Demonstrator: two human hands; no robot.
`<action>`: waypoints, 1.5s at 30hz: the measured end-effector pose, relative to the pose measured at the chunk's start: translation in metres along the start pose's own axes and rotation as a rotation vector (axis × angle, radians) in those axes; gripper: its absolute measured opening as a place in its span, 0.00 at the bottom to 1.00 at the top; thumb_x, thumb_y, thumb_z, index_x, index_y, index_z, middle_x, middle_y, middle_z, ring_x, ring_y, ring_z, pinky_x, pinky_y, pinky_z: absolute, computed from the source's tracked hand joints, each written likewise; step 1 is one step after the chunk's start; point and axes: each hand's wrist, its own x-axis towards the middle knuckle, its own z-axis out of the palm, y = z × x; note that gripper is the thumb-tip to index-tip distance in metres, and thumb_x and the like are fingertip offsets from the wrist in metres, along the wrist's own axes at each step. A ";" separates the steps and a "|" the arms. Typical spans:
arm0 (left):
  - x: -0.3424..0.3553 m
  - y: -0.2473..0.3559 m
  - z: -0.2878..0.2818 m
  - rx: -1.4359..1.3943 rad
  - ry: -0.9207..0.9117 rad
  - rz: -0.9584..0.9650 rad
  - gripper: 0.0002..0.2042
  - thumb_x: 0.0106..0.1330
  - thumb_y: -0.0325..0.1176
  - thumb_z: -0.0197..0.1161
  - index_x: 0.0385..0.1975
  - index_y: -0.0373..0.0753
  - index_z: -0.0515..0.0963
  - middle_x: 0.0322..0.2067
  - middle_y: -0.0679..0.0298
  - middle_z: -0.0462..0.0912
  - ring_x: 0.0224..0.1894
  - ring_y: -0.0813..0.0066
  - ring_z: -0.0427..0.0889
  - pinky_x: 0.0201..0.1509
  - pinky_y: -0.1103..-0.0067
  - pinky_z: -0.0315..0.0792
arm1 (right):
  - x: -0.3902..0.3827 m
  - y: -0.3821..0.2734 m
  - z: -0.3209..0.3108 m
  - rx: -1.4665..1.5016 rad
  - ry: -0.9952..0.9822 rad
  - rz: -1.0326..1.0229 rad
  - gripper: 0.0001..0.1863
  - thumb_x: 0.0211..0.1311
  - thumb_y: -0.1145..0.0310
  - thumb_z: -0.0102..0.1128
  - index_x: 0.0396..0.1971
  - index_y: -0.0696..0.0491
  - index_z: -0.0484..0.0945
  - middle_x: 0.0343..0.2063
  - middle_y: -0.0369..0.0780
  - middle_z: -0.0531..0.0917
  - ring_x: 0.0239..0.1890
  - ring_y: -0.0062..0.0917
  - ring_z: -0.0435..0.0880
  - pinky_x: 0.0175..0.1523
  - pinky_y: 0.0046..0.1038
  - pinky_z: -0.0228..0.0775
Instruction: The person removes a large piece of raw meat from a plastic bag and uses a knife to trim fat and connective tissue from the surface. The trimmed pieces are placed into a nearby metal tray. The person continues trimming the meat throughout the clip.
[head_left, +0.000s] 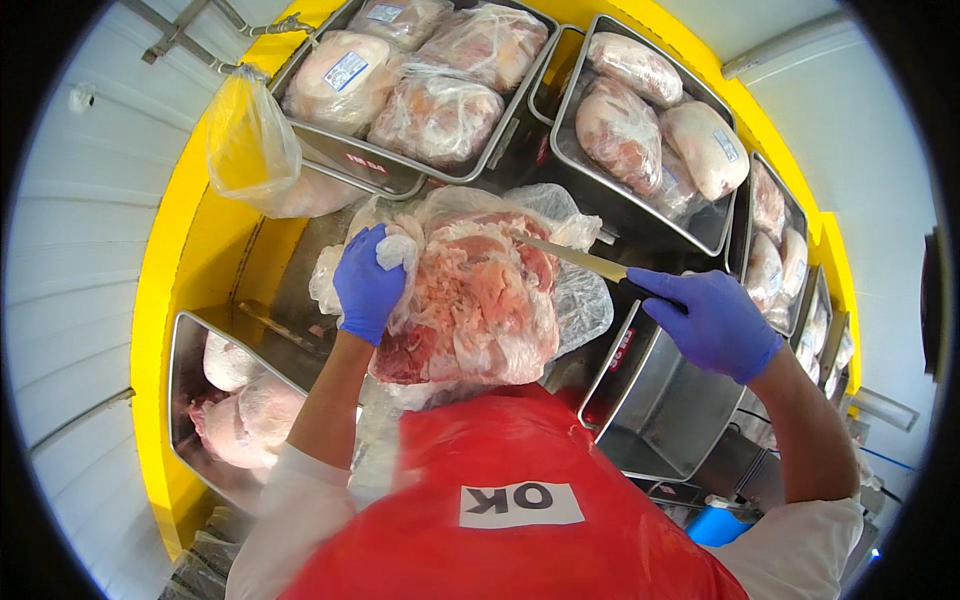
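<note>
A large piece of raw meat (490, 290) with pale fat lies in front of me, on opened clear plastic wrap (585, 310) that spreads out around it. My left hand (366, 285), in a blue glove, is closed on a bunched fold of the plastic at the meat's left edge. In my right hand (712, 322), also gloved in blue, is the dark handle of a knife (580, 258). Its long blade points left, with the tip at the meat's upper right edge. Whether the tip cuts in, I cannot tell.
Beyond the meat stand two metal tubs of wrapped meat (435, 115) (625, 135), with more tubs along the right. A metal tub (665, 400) sits below my right hand; another (180, 400) at left holds meat. A clear plastic bag (250, 140) hangs at upper left.
</note>
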 end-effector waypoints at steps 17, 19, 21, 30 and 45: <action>-0.003 -0.012 -0.010 -0.116 -0.001 0.063 0.18 0.56 0.32 0.73 0.48 0.38 0.85 0.55 0.53 0.87 0.61 0.50 0.83 0.67 0.61 0.75 | 0.123 -0.037 -0.016 -0.252 -0.311 -0.150 0.18 0.71 0.62 0.59 0.55 0.50 0.86 0.31 0.50 0.87 0.36 0.44 0.88 0.45 0.43 0.80; -0.004 -0.014 -0.012 -0.109 -0.002 0.051 0.19 0.57 0.31 0.72 0.50 0.38 0.85 0.54 0.53 0.87 0.61 0.51 0.83 0.68 0.61 0.74 | 0.107 -0.040 0.000 -0.244 -0.282 -0.063 0.18 0.72 0.62 0.57 0.57 0.48 0.84 0.34 0.48 0.87 0.32 0.45 0.87 0.40 0.44 0.80; -0.003 -0.012 -0.010 -0.096 -0.009 0.033 0.19 0.58 0.31 0.72 0.50 0.37 0.85 0.54 0.52 0.87 0.60 0.51 0.83 0.69 0.62 0.74 | 0.077 -0.029 0.023 -0.159 -0.193 0.004 0.20 0.73 0.61 0.57 0.62 0.45 0.81 0.33 0.49 0.86 0.30 0.46 0.86 0.37 0.45 0.79; 0.001 -0.006 -0.010 -0.205 -0.019 -0.026 0.17 0.57 0.27 0.71 0.48 0.39 0.86 0.52 0.55 0.88 0.60 0.52 0.84 0.68 0.64 0.75 | -0.001 0.005 0.152 -0.213 0.117 0.136 0.28 0.73 0.57 0.59 0.72 0.34 0.71 0.30 0.46 0.80 0.19 0.39 0.82 0.24 0.42 0.75; 0.000 -0.015 -0.005 -0.195 -0.039 -0.090 0.15 0.60 0.31 0.71 0.48 0.40 0.86 0.52 0.56 0.88 0.58 0.55 0.84 0.65 0.67 0.75 | -0.052 0.001 0.046 -0.052 0.083 0.207 0.21 0.71 0.59 0.60 0.62 0.38 0.82 0.28 0.49 0.84 0.30 0.46 0.85 0.37 0.46 0.77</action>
